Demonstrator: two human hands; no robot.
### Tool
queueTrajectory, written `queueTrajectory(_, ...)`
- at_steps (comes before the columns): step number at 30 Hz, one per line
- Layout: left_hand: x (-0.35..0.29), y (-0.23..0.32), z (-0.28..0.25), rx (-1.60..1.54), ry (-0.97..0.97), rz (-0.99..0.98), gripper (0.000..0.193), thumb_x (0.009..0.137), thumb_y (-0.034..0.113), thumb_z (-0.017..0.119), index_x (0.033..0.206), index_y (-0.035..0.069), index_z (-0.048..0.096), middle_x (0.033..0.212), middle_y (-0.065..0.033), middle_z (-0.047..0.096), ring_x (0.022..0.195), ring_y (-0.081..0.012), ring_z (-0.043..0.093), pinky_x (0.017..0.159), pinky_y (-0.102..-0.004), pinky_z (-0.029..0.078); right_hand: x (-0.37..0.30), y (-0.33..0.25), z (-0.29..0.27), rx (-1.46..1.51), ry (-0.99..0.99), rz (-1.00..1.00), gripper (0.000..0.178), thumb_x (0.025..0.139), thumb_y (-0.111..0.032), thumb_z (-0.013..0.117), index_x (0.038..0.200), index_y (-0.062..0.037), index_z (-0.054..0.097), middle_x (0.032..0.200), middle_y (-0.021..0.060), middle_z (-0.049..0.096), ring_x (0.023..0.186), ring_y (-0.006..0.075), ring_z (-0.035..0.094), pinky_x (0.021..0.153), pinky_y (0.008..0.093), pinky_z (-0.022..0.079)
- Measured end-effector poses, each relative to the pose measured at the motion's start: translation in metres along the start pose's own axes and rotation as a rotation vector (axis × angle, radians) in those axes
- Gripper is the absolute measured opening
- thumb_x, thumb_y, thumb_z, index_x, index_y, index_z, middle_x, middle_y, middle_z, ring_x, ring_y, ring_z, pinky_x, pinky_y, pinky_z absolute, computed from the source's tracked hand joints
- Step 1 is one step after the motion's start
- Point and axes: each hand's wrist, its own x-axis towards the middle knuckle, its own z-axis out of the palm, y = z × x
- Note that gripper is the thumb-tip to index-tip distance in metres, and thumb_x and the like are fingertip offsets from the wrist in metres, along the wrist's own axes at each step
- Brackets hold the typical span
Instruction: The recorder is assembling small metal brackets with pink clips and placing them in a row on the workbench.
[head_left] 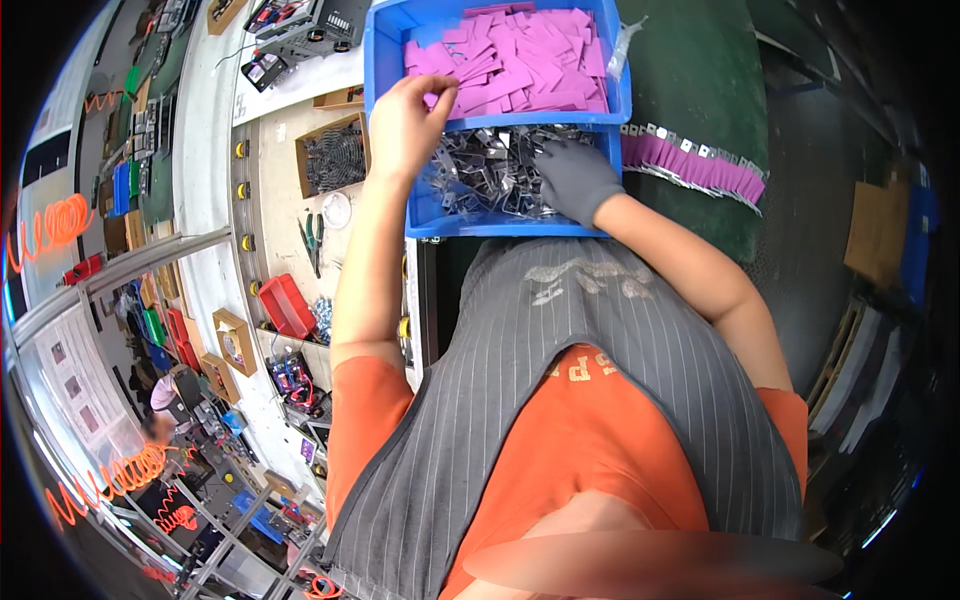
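My bare left hand (pixel 408 125) is over the near left side of the upper blue bin (pixel 384 40), beside a heap of flat purple pieces (pixel 515 60). Its thumb and index finger are pinched together; whatever is between them is too small to make out. My right hand (pixel 578 182), in a grey glove, rests in the lower blue bin (pixel 510 228), touching a pile of small bent metal parts (pixel 485 165). Its fingers reach out over the pile, and their tips are partly hidden among the parts.
Right of the bins, a row of purple pieces with metal ends (pixel 695 165) lies on a green surface (pixel 700 80). On the left bench are a box of dark parts (pixel 335 157), pliers (pixel 313 240) and a red bin (pixel 287 305). Orange coiled hoses (pixel 120 475) hang further left.
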Motion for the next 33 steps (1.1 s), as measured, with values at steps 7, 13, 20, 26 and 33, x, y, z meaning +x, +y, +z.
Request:
queueTrajectory(7,0.062,-0.023,0.039,0.31,-0.294,-0.037,0.024,0.077,0.035,0.065,0.091,0.016,0.072,0.084,-0.0096,0.069,0.079,-0.0286,0.066,0.072,-0.0379,0.052,-0.033,0.003,-0.019,0.836,0.131,0.2,0.012,0.084,-0.014,0.053,0.086,-0.0032,0.048,0.071,0.0089,0.052,0.065,0.0166,0.055,0.06,0.0312,0.046)
queueTrajectory(13,0.074,-0.037,0.052,0.377,-0.368,-0.053,0.025,0.079,0.034,0.061,0.092,0.016,0.072,0.09,-0.0122,0.068,0.084,-0.0297,0.065,0.078,-0.0397,0.051,-0.054,-0.001,-0.037,0.994,-0.318,-0.076,0.029,0.093,-0.028,0.049,0.1,-0.0005,0.056,0.087,0.0106,0.059,0.084,0.0213,0.061,0.074,0.0329,0.048)
queueTrajectory(20,0.055,-0.018,0.018,-0.193,-0.185,-0.215,0.026,0.082,0.029,0.065,0.093,0.006,0.072,0.083,-0.0093,0.07,0.077,-0.0198,0.065,0.074,-0.0293,0.05,-0.069,0.023,-0.038,1.074,-0.304,-0.318,0.042,0.091,-0.024,0.05,0.126,-0.0019,0.052,0.113,0.0142,0.06,0.099,0.0217,0.058,0.089,0.0323,0.044)
queueTrajectory(26,-0.003,0.041,0.005,-0.726,-0.148,-0.261,0.017,0.074,0.01,0.075,0.087,0.0,0.071,0.088,-0.0079,0.069,0.081,-0.0109,0.061,0.076,-0.0246,0.048,-0.083,0.034,-0.081,1.333,0.185,-0.061,0.018,0.084,-0.012,0.057,0.099,-0.0015,0.055,0.088,0.0059,0.061,0.083,0.0122,0.059,0.076,0.027,0.047)
queueTrajectory(33,-0.043,0.068,0.023,-0.798,-0.159,-0.181,0.012,0.073,0.005,0.076,0.08,0.0,0.068,0.083,-0.0065,0.069,0.068,-0.0061,0.059,0.061,-0.0192,0.047,-0.08,0.03,-0.144,0.379,0.489,-0.366,0.019,0.069,-0.007,0.061,0.088,-0.0062,0.058,0.072,0.0051,0.053,0.069,0.025,0.053,0.062,0.036,0.045)
